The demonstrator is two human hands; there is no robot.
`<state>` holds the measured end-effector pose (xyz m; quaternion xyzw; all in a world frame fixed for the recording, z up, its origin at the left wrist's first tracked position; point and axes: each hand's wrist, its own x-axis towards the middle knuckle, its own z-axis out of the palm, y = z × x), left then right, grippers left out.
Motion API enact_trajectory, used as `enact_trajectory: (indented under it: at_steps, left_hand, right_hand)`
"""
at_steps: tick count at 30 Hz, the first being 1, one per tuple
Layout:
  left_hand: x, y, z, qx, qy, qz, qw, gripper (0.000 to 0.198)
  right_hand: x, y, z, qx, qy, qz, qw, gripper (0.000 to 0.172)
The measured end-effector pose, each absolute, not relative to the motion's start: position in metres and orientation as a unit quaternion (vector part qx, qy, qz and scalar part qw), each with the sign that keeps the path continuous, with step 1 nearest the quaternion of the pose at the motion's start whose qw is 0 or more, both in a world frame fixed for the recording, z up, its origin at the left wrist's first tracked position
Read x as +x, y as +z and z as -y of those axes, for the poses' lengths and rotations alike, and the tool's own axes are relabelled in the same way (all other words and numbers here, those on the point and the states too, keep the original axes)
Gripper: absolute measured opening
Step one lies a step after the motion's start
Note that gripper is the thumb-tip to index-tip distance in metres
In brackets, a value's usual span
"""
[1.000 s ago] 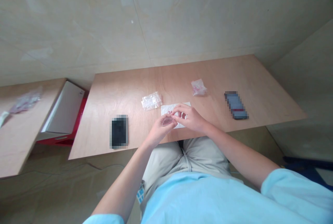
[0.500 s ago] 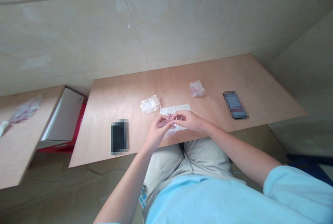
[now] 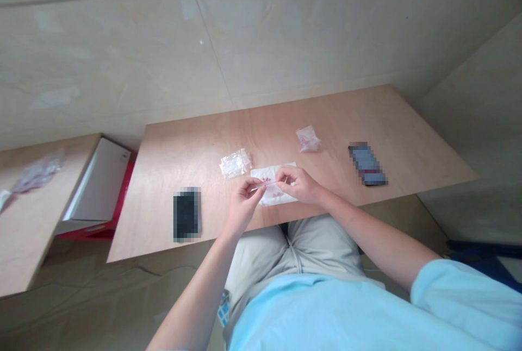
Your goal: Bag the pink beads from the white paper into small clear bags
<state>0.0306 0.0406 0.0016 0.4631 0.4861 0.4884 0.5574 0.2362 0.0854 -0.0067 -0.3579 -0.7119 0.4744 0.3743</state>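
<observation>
Between my hands a small clear plastic bag (image 3: 268, 182) is held edge-on, its top drawn out flat. My left hand (image 3: 246, 199) pinches its left end with thumb and fingers. At the other end, my right hand (image 3: 299, 183) pinches it the same way. Beneath lies a white sheet (image 3: 281, 199) with several small pink-red pieces (image 3: 266, 180) on it, too small to name. A stack of clear plastic bags (image 3: 236, 163) rests just beyond my left hand.
On the wooden table (image 3: 196, 139), a bag with pink pieces (image 3: 308, 139) lies farther back. A blurred-out dark device (image 3: 187, 214) is on the left, a phone-like one (image 3: 367, 163) on the right. Another table (image 3: 30, 231) at far left carries a plastic bag (image 3: 39, 171).
My hands have moved slightly apart, and the bag between them is now stretched straighter and turned edge-on. The things on the table have stayed in place.
</observation>
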Motion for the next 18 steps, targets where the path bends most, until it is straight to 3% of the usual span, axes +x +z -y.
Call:
enact_trajectory:
  at_steps: [10,18]
  left_hand:
    - [0.0265,0.0007,-0.0409,0.475,0.486,-0.515,0.522,0.023]
    - [0.0269,0.0008,-0.0391,0.486,0.472,-0.504,0.535,0.022]
  right_hand:
    - [0.2370,-0.0108,-0.0881,-0.384,0.498,0.672,0.391,0.013]
    - [0.2339,-0.0033,-0.0833,-0.370,0.466,0.717,0.363,0.007]
